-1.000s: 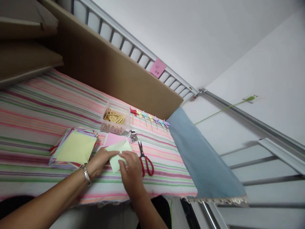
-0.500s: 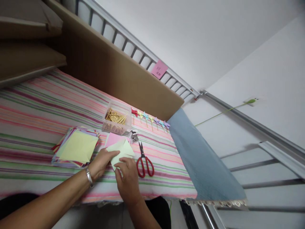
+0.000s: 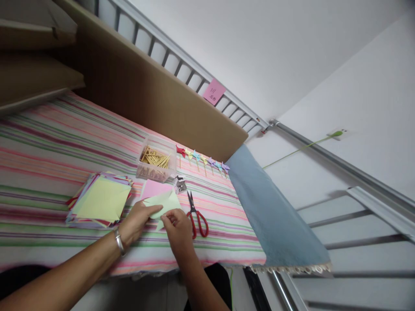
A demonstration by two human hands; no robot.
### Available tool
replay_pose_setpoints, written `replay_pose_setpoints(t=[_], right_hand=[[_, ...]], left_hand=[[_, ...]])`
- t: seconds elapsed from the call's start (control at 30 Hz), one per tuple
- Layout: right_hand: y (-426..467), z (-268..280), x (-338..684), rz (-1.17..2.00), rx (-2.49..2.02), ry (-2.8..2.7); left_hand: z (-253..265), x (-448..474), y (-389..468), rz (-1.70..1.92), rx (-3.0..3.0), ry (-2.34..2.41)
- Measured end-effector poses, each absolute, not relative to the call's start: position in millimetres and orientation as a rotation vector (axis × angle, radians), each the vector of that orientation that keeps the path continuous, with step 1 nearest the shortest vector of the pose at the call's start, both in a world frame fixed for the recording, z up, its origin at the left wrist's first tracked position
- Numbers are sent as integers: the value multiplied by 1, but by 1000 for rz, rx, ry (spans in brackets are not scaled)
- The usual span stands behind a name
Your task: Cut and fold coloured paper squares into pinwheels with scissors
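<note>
A pale green sheet of paper (image 3: 167, 199), with slits and loose corners, is held just above the striped cloth. My left hand (image 3: 138, 221) pinches its left side, thumb on top. At the paper's lower right edge, the fingers of my right hand (image 3: 177, 224) are closed on a corner of it. Partly under the green sheet lies pink paper (image 3: 154, 188). Red-handled scissors (image 3: 193, 214) rest to the right of my right hand, blades pointing away. Left of my left hand sits a stack of coloured paper squares (image 3: 102, 198), a yellow one on top.
A clear plastic box (image 3: 156, 160) holds many thin wooden sticks. Beside it lies a small metallic item (image 3: 180, 185) I cannot make out. Several paper pinwheels (image 3: 203, 160) on sticks line the back edge, before a cardboard panel (image 3: 181, 116). Blue cloth (image 3: 275, 220) covers the right end.
My right hand has drawn its fingers together on the green paper's lower right corner and shifted slightly right. The left hand keeps its hold. The whole view has moved a little.
</note>
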State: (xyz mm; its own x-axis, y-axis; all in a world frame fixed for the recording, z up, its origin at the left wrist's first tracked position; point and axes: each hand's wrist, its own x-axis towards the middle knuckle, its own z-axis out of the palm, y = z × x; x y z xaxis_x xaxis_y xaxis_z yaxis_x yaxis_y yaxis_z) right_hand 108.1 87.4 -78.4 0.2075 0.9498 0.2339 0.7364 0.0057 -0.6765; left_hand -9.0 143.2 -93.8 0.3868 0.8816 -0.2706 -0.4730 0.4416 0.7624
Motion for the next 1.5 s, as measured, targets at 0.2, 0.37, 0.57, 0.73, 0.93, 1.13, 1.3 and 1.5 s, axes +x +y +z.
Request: replay_pose_setpoints(t=[0.2,0.37,0.57,0.73,0.93,1.13,1.3,1.5], right_hand=[[94,-81,112,430,-1799,-1496],[98,-86,114,451,-1838,-1439],[99,-90,115,481,-1835,-1389],[100,-89,116,479,-1854,-1352],[102,-89,115,492,-1878,-1342],[102,-91,111,474,-1932,-1364],[102,-94,111,491,-1934,-1368],[99,-79,122,379,-1943,-1436]], left_hand=[[-100,-8,143,901,681,780],[-107,-6,143,901,717,788],[-105,-6,142,886,725,791],[-97,-9,140,882,707,733],[-97,-10,141,872,775,793],[-107,-7,145,897,870,885],[-105,-7,145,822,830,919],[-101,-10,147,770,848,939]])
